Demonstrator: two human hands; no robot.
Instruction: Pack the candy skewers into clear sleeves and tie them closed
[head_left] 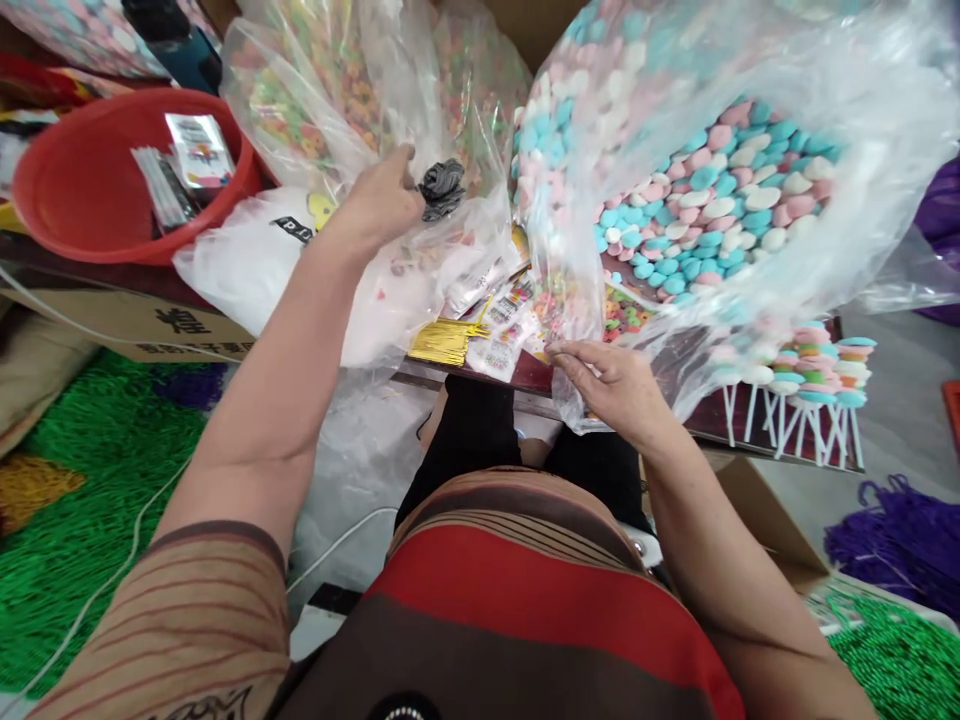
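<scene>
My left hand (379,205) is over the clear bags of colored ring-shaped pieces (300,115), its fingers partly apart beside a dark grey bundle (442,188); nothing is visibly held. My right hand (611,388) is closed at the table's front edge, thumb and forefinger pinched on the edge of a clear plastic bag (574,385). Between the hands lie a bunch of gold ties (439,342) and small printed packets (499,350). Beyond my right hand, a large open clear bag holds pink, blue and white candies (705,200).
A red basin (67,240) with packets and white sticks is at the left. Candy skewers on white sticks (814,370) lie at the table's right edge. Green shredded material (97,440) lies at lower left; purple strands (900,540) are at lower right, near an open cardboard box (772,520).
</scene>
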